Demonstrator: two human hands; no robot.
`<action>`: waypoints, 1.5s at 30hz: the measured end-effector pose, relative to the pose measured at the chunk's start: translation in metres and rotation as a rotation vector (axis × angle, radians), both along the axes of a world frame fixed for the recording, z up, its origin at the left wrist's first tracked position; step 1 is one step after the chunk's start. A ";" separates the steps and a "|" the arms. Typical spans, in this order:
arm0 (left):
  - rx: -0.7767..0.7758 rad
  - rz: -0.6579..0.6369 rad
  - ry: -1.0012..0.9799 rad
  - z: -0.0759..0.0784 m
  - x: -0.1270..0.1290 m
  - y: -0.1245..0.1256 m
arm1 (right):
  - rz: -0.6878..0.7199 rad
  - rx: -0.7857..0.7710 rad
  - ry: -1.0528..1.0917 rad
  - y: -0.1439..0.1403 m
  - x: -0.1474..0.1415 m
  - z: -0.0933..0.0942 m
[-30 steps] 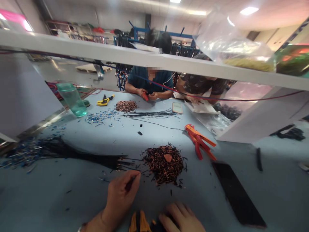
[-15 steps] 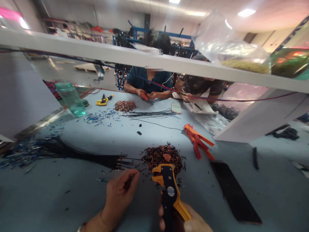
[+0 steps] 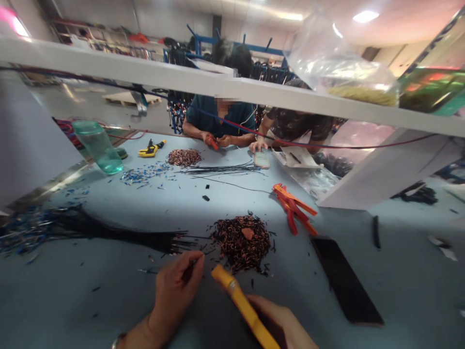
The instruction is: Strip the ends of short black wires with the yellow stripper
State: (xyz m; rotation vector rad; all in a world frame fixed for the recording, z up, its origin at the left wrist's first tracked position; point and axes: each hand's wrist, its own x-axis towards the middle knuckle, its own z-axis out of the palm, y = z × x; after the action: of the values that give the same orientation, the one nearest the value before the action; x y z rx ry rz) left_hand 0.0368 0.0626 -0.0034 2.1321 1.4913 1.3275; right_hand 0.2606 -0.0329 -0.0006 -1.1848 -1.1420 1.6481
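From the head camera, my left hand point(image 3: 174, 291) sits near the near edge of the tabletop point(image 3: 109, 286), thumb and forefinger pinched together on a thin black wire point(image 3: 194, 263) whose free end points toward the heap of stripped offcuts point(image 3: 241, 242). My right hand point(image 3: 279, 325) is wrapped tight around the yellow wire stripper point(image 3: 241, 303), which slants up from the near edge with its head just beside the wire's tip (the head is blurred, so I can't tell how it stands).

To do this step well, I judge the wire should be held short, so only a little pokes past my fingertips and it doesn't bend away from the tool. I'd bring the stripper's head square to the wire, not at this slant, and seat the tip fully before squeezing. The bundle of black wires point(image 3: 119, 235) lies toward the left edge, within easy reach of my left hand. The red stripper point(image 3: 294, 208) and the dark phone point(image 3: 345, 281) lie off to the right, well apart from my hands.
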 end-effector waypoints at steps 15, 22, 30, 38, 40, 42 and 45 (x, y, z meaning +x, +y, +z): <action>0.082 -0.163 0.055 -0.004 0.013 -0.013 | -0.022 -0.177 0.479 0.007 -0.019 -0.008; 0.078 -0.222 -0.031 0.000 0.013 -0.016 | -0.052 0.103 -0.236 0.001 -0.012 -0.004; -0.141 -0.398 -0.232 0.017 0.019 -0.020 | -0.098 0.760 -0.731 0.012 -0.032 -0.001; -0.225 -0.422 -0.259 0.012 0.019 -0.021 | -0.115 0.743 -0.765 0.009 -0.029 -0.005; -0.214 -0.420 -0.240 0.011 0.019 -0.021 | -0.122 0.731 -0.773 0.009 -0.029 -0.005; -0.206 -0.416 -0.219 0.010 0.019 -0.021 | -0.139 0.718 -0.778 0.010 -0.030 -0.006; -0.219 -0.415 -0.247 0.007 0.019 -0.022 | -0.144 0.748 -0.773 0.012 -0.030 -0.007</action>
State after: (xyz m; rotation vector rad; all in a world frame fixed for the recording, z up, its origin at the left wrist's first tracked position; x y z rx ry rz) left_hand 0.0559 0.0403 0.0036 1.9194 0.9794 1.1643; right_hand 0.2303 -0.0213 -0.0080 -1.3497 -1.8619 0.5039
